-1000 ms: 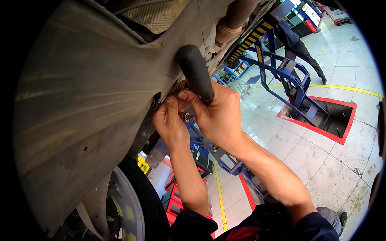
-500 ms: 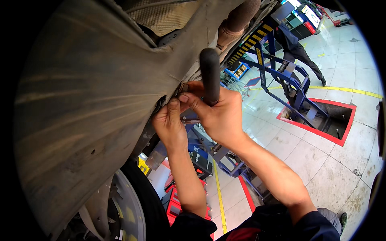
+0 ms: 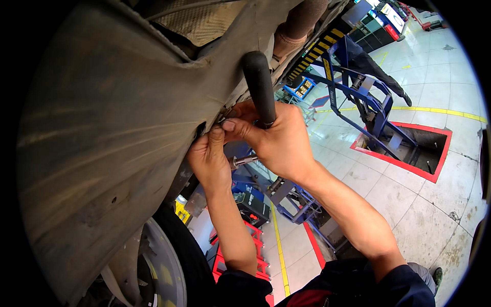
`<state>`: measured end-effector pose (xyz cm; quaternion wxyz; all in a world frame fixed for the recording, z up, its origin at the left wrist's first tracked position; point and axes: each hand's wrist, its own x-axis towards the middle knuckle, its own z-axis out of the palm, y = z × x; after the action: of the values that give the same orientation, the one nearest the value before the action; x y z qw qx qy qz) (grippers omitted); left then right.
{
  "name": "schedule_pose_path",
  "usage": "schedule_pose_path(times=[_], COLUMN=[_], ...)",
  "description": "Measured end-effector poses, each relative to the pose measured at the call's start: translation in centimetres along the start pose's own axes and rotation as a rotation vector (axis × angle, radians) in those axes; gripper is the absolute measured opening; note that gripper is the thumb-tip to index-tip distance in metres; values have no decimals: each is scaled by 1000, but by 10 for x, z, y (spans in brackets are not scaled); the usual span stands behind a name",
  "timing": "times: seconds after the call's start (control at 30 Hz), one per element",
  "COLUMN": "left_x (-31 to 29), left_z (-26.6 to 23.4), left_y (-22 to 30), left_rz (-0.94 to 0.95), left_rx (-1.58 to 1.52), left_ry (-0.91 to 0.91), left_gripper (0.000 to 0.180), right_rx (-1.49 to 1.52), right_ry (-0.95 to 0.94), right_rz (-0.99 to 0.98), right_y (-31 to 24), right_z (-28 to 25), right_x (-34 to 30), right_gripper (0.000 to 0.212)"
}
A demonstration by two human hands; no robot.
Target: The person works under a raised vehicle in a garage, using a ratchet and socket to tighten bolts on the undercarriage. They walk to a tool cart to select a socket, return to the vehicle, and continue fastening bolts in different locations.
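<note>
Both of my hands meet at the edge of a large grey-brown underbody panel [image 3: 117, 102] of a raised car. My right hand [image 3: 284, 138] is closed around a tool with a thick black handle [image 3: 260, 84] that sticks up from the fist. Its thumb and fingertips also pinch at a small metallic piece [image 3: 222, 117] by the panel edge. Below that hand, a chrome socket-like shaft [image 3: 244, 160] shows; I cannot tell how it joins the handle. My left hand [image 3: 209, 158] is closed at the same edge, its thumb up, its fingertips hidden behind the panel. A dark hole [image 3: 200, 129] lies beside the thumb.
A wheel [image 3: 166, 266] hangs at lower left, and a rusty pipe [image 3: 296, 25] runs overhead. A blue scissor lift [image 3: 376, 105] stands in a red-edged floor pit [image 3: 445, 148] at right, with a person's leg [image 3: 378, 69] behind it. A red tool cart [image 3: 258, 240] sits below.
The view has shifted slightly. The black handle has tipped a little to the left, and more of the chrome shaft shows between my hands. Both hands stay at the panel edge.
</note>
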<state>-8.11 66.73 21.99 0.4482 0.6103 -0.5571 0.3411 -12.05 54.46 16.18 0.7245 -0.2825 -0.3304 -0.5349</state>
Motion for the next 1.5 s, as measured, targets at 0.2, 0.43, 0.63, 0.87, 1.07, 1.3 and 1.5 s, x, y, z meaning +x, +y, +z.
schedule_pose_path(times=[0.2, 0.43, 0.63, 0.87, 1.07, 1.3, 1.5], left_x=[0, 1, 2, 6, 7, 6, 3], left_z=[0, -2, -7, -5, -2, -7, -4], left_y=[4, 3, 11, 10, 9, 6, 7], left_rz=[37, 17, -16, 1, 20, 17, 54], left_rx=[-39, 21, 58, 131, 137, 83, 57], left_ry=[-70, -38, -96, -40, -28, -74, -70], left_gripper=[36, 36, 36, 37, 37, 27, 18], right_rx=[-226, -233, -229, 102, -22, -347, -685], right_ry=[15, 9, 24, -9, -5, 8, 42], right_rz=[-225, -238, -246, 138, 22, -256, -452], right_y=[8, 11, 18, 8, 8, 8, 10], right_z=[2, 4, 9, 15, 10, 4, 4], right_x=[-5, -6, -6, -7, -6, -5, -4], right_gripper=[17, 28, 20, 15, 16, 16, 21])
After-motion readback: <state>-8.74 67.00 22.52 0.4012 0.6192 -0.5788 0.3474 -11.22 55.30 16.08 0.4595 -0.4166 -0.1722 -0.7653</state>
